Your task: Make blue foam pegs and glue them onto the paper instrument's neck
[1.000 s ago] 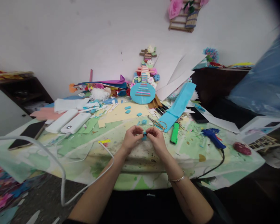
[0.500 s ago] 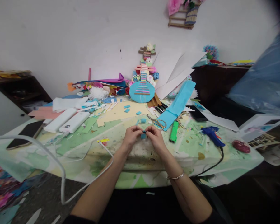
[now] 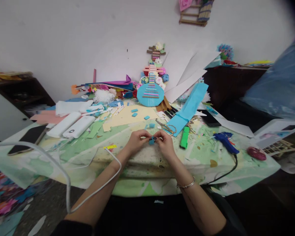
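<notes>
Between the fingertips of both hands is a small blue piece of paper (image 3: 151,142). My left hand (image 3: 138,141) pinches it from the left, and my right hand (image 3: 164,141) pinches it from the right. Just beyond the fingers lies another small blue piece (image 3: 151,125) on the table. Gold-handled scissors (image 3: 169,128) rest to the right of it, partly over a long blue paper strip (image 3: 186,113). Several small blue pieces (image 3: 134,114) lie farther back on a cream paper sheet (image 3: 120,120).
A green lighter (image 3: 184,137) and a blue glue gun (image 3: 225,141) lie on the right. A blue paper lute (image 3: 150,95) stands against the wall. White power banks (image 3: 78,126) and a phone (image 3: 27,139) sit left; a white cable (image 3: 66,178) loops across my left forearm.
Both hands stay together at nearly the same place, with the fingers slightly shifted on the blue piece, which shows a little more. The whole view has moved slightly.
</notes>
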Available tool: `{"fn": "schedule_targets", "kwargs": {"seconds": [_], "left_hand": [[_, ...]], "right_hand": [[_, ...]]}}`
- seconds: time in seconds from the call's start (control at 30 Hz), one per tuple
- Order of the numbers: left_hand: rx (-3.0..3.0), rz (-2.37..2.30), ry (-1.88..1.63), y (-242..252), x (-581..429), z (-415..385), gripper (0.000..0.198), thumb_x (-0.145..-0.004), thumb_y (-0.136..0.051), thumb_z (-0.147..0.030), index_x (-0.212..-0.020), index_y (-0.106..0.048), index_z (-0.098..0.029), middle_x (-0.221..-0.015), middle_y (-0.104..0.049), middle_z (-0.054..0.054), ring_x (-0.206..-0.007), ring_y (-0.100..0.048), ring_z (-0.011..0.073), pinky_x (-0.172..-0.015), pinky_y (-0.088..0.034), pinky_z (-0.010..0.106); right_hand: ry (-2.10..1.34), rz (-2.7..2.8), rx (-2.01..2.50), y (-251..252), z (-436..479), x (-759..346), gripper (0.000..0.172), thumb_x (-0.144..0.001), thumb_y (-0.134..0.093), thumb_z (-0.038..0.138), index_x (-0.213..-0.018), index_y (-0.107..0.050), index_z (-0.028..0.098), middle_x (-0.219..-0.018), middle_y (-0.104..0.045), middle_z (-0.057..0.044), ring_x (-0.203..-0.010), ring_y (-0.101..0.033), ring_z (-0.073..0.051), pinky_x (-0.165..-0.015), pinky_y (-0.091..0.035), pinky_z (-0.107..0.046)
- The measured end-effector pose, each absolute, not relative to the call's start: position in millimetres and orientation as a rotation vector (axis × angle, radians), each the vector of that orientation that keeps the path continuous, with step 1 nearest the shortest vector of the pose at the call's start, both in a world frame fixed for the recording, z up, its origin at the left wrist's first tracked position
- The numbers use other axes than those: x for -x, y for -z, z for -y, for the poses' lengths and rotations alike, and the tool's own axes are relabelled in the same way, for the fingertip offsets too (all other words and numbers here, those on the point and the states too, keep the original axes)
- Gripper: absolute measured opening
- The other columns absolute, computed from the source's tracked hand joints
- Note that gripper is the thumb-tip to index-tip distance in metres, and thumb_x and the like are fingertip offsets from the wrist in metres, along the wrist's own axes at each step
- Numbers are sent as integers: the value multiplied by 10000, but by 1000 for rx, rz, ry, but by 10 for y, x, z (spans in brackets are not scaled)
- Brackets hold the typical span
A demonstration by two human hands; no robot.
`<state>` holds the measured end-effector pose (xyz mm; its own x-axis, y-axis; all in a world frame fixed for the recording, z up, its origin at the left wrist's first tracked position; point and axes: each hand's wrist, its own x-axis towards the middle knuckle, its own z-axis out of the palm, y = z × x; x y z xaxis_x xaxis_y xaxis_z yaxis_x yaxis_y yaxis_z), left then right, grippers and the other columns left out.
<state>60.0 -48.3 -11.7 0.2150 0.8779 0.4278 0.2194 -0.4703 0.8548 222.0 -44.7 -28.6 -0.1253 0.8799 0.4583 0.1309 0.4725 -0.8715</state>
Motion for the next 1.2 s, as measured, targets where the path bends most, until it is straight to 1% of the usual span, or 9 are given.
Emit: {"fn": "schedule_targets", "kwargs": {"seconds": [0.1,0.27,0.43,0.63,0.77,0.9,0.97,1.07,1.2], "left_hand": [[-1889,-1029,-1266,127,-595,487,142,-695,-693,-310,-740,-718,-177,-740,-679,59,-713,-607,171,-591,-516,236],[-1721,-967,-1209,162,-651,486,143,-686,-686,-285,-731,-652,-154,-720,-651,21,-696,-589,138,-649,-493,235],[-1497,-886,-1165,171,-718,477,245,-661,-721,-300,-734,-539,-151,-695,-669,14,-637,-606,123,-622,-438,222],[-1469,-875,-1132,149,-714,484,295,-676,-729,-334,-812,-538,-156,-652,-668,9,-604,-609,128,-570,-399,202],[-1559,-880,-1123,173,-712,491,250,-743,-670,-318,-882,-559,-143,-755,-702,49,-744,-656,158,-690,-451,232],[-1651,-936,-1120,219,-706,491,227,-773,-625,-296,-919,-598,-124,-861,-720,91,-855,-667,185,-775,-471,265],[-1704,-940,-1141,234,-701,484,208,-765,-623,-293,-888,-619,-124,-875,-721,90,-859,-668,187,-798,-479,278],[-1836,-962,-1140,230,-697,472,175,-769,-602,-277,-850,-654,-130,-872,-724,80,-845,-665,183,-802,-487,279],[-2058,-1038,-1111,194,-690,467,179,-791,-564,-244,-869,-695,-149,-873,-728,65,-801,-656,168,-761,-486,257]], "right_hand": [[-697,1636,936,281,470,-2215,141,-691,-455,104,-667,-544,211,-691,-546,-10,-700,-506,-174,-636,-391,-277],[-534,1700,951,257,518,-2209,178,-673,-433,62,-626,-522,208,-678,-506,-11,-704,-479,-179,-641,-341,-281],[-448,1669,970,246,547,-2208,190,-710,-440,68,-629,-549,201,-703,-527,-24,-700,-487,-175,-647,-354,-279],[-434,1614,982,241,536,-2186,163,-753,-505,119,-645,-604,190,-690,-562,-26,-666,-526,-165,-625,-400,-272],[-417,1548,982,184,632,-2278,136,-800,-526,183,-766,-658,184,-785,-638,-44,-755,-585,-172,-680,-457,-280],[-296,1393,1043,109,796,-2726,158,-838,-529,259,-829,-658,168,-851,-643,-65,-834,-589,-186,-771,-462,-321],[-197,1296,1114,92,850,-3092,180,-839,-526,279,-858,-655,156,-859,-640,-78,-812,-585,-193,-767,-459,-340],[164,1159,1396,78,882,-3705,228,-820,-525,311,-872,-671,143,-824,-654,-88,-755,-594,-207,-747,-460,-355],[418,1290,1829,42,842,-4374,298,-784,-517,303,-960,-669,116,-918,-671,-140,-881,-594,-271,-842,-423,-409]]}}
